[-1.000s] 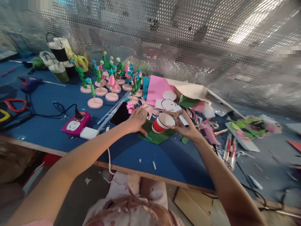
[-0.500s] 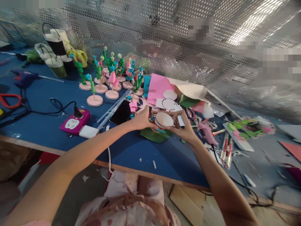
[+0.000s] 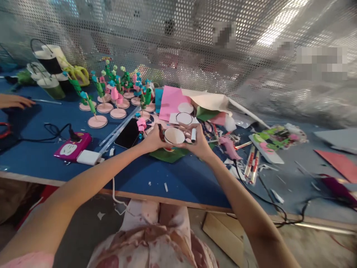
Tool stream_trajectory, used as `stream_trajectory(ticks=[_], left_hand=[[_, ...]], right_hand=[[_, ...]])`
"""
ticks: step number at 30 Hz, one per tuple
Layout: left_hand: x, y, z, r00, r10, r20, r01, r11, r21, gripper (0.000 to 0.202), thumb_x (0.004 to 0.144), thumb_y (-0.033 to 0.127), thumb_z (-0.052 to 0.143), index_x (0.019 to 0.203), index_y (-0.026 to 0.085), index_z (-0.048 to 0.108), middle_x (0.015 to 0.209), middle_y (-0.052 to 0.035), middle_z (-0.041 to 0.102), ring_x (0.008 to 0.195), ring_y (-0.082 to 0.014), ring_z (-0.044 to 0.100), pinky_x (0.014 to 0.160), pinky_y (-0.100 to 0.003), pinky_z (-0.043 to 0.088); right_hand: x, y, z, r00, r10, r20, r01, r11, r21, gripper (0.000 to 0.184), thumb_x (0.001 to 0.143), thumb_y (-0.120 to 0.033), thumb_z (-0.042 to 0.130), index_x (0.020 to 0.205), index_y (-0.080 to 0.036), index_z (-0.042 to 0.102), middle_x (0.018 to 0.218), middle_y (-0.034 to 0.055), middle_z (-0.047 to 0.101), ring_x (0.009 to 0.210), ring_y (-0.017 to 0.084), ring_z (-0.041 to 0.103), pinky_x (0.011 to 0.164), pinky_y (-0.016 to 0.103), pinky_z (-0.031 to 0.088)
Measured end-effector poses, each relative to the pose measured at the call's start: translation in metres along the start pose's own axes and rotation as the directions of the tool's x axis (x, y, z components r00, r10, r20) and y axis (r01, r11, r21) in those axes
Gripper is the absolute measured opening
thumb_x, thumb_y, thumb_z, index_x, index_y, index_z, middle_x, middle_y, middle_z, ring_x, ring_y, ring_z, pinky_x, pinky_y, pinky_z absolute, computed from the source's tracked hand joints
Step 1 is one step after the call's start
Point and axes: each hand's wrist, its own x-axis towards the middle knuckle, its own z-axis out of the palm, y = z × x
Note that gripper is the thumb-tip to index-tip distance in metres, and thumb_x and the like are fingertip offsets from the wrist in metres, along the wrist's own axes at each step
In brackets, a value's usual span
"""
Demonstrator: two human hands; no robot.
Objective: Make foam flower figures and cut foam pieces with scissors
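A red paper cup (image 3: 174, 136) with a white inside is held up between both hands, mouth facing me, above a green felt piece (image 3: 167, 155) on the blue table (image 3: 189, 178). My left hand (image 3: 152, 140) grips the cup's left side with fingers curled. My right hand (image 3: 198, 143) cups its right side and also holds a white marker (image 3: 193, 135) between its fingers. White paper circles (image 3: 184, 118) with drawn outlines lie just behind the cup.
Several craft flowers on pink round bases (image 3: 97, 121) stand at the back left. A black phone (image 3: 128, 133), a pink power bank (image 3: 73, 146) with cable, pink foam sheet (image 3: 170, 103), markers (image 3: 252, 162) and scraps surround. Another person's hand (image 3: 12, 101) rests at far left.
My left hand came off the table and closed on the cup; both hands lifted it off the green felt and turned its mouth toward me. The camera shifted right.
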Motion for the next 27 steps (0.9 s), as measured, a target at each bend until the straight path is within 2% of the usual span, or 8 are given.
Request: stream_trajectory(ticks=[3,6,9,12,15,19,24,27], left_hand=[[0.003,-0.01,0.002,0.999,0.044,-0.011,-0.044,0.996,-0.074,0.071,0.042,0.036,0.088,0.087,0.022,0.035,0.088,-0.0006,0.054,0.093,-0.0243,0.057,0.086,-0.046,0.047],[0.005,-0.019,0.004,0.997,0.071,-0.027,-0.074,0.992,-0.104,0.071,0.042,0.037,0.087,0.088,0.022,0.036,0.091,-0.0013,0.055,0.096,-0.0239,0.057,0.087,-0.045,0.048],[0.004,-0.022,0.003,0.998,0.053,-0.041,-0.057,0.993,-0.106,0.072,0.042,0.037,0.087,0.09,0.022,0.037,0.09,-0.0002,0.053,0.096,-0.0234,0.057,0.087,-0.044,0.048],[0.002,-0.02,0.0,0.999,0.014,-0.049,-0.019,0.995,-0.101,0.072,0.04,0.039,0.087,0.089,0.023,0.037,0.086,0.0023,0.05,0.093,-0.0215,0.057,0.084,-0.042,0.049],[0.0,-0.014,-0.003,0.999,-0.01,-0.044,0.004,0.991,-0.137,0.071,0.038,0.041,0.086,0.082,0.023,0.034,0.083,0.0041,0.046,0.089,-0.0199,0.058,0.082,-0.042,0.051],[-0.003,-0.006,-0.004,0.998,-0.014,-0.057,0.006,0.989,-0.146,0.071,0.034,0.039,0.087,0.08,0.023,0.036,0.087,0.0011,0.053,0.097,-0.0231,0.059,0.089,-0.045,0.05],[-0.008,0.003,-0.004,0.992,-0.062,-0.106,0.05,0.992,-0.112,0.073,0.032,0.038,0.088,0.087,0.022,0.043,0.098,-0.004,0.06,0.104,-0.0268,0.06,0.093,-0.047,0.05],[-0.011,0.003,-0.007,0.988,-0.061,-0.141,0.055,0.997,-0.047,0.072,0.035,0.04,0.088,0.091,0.022,0.046,0.102,-0.0046,0.061,0.105,-0.026,0.059,0.093,-0.047,0.051]], right_hand=[[0.004,-0.004,-0.017,0.971,0.012,-0.24,0.015,0.994,0.111,0.05,0.063,-0.052,0.079,0.084,-0.026,0.043,0.096,0.0045,0.067,0.094,0.023,0.069,0.08,0.04,0.057],[0.008,-0.006,-0.034,0.919,0.16,-0.361,-0.094,0.976,0.195,0.043,0.077,-0.065,0.059,0.083,-0.023,0.051,0.067,0.0011,0.065,0.055,0.018,0.067,0.049,0.03,0.055],[0.01,0.001,-0.038,0.899,0.287,-0.331,-0.235,0.953,0.19,0.051,0.078,-0.071,0.051,0.076,-0.02,0.058,0.043,-0.003,0.052,0.033,0.012,0.051,0.031,0.023,0.037],[0.008,0.014,-0.027,0.876,0.34,-0.342,-0.296,0.939,0.176,0.047,0.076,-0.066,0.057,0.068,-0.02,0.056,0.034,-0.007,0.042,0.026,0.009,0.037,0.027,0.021,0.028],[0.003,0.022,-0.011,0.888,0.388,-0.247,-0.337,0.914,0.226,0.041,0.075,-0.059,0.062,0.066,-0.021,0.052,0.037,-0.0056,0.048,0.027,0.009,0.041,0.026,0.02,0.029],[0.002,0.022,0.001,0.912,0.395,-0.105,-0.359,0.897,0.258,0.042,0.079,-0.058,0.06,0.062,-0.02,0.051,0.04,-0.003,0.053,0.029,0.009,0.044,0.026,0.02,0.029],[0.015,0.022,0.006,0.874,0.475,-0.1,-0.406,0.829,0.385,0.042,0.085,-0.057,0.055,0.065,-0.022,0.046,0.039,-0.0063,0.048,0.028,0.01,0.045,0.026,0.02,0.031],[0.022,0.024,0.011,0.881,0.469,-0.063,-0.412,0.825,0.386,0.041,0.088,-0.055,0.052,0.065,-0.023,0.041,0.038,-0.0071,0.048,0.028,0.009,0.044,0.028,0.02,0.033]])
